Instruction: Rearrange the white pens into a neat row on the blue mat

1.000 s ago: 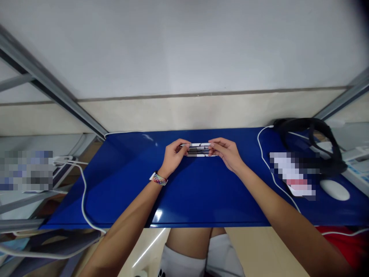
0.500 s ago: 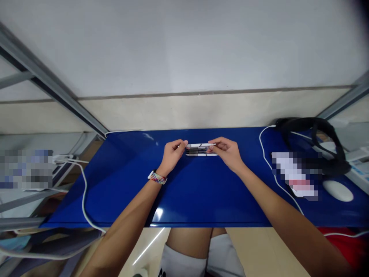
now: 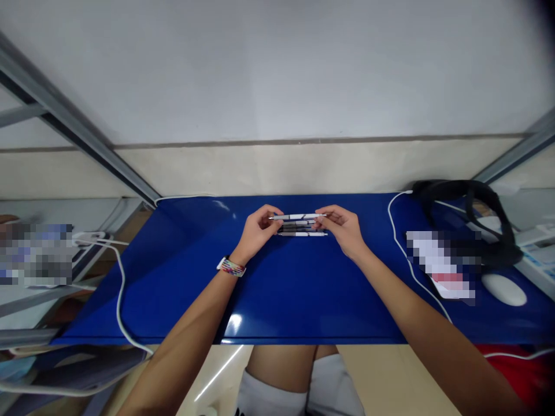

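Far pen (image 3: 299,217): long axis L–R, tip L; L hand (image 3: 255,233) & R hand (image 3: 347,230) fingers (image 3: 333,209) pinching ends.

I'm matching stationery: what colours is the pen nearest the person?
The nearest pen is white and grey with a dark mark; head view shows it best.

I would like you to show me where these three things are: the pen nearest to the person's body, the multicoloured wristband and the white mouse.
Pen nearest the body (image 3: 303,234): head view, mid-barrel.
Multicoloured wristband (image 3: 233,267): head view, on the patterned band.
White mouse (image 3: 504,289): head view, on its smooth top.
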`<state>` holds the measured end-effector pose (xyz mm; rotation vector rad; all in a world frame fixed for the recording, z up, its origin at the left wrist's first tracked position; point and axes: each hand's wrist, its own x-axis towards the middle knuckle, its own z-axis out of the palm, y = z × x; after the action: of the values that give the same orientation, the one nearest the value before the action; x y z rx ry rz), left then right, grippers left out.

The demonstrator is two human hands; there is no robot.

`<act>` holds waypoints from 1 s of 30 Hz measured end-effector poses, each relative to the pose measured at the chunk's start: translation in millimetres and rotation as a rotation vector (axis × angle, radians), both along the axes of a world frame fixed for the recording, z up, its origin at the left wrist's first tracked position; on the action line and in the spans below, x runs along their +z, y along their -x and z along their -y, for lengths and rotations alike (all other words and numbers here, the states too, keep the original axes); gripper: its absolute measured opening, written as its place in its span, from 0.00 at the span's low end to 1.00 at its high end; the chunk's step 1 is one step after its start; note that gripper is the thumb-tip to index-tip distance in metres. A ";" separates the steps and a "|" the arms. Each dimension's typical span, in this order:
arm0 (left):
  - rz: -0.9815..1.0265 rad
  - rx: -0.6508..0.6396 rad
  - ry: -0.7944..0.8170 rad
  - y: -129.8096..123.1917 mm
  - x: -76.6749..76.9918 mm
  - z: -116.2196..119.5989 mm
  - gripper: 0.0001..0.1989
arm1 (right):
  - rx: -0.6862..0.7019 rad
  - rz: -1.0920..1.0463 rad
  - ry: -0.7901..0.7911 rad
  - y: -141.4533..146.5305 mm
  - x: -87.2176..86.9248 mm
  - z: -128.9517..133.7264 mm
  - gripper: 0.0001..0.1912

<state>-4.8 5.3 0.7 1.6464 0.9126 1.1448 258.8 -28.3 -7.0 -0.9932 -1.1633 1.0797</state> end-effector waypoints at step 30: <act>0.030 0.012 0.054 0.5 -1.3 -3.9 0.12 | 0.015 0.054 -0.004 0.8 -1.4 -2.7 0.17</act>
<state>-5.3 9.2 -0.7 1.5783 0.9273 1.1407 258.1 -25.7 -8.3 -1.0173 -1.2180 1.0673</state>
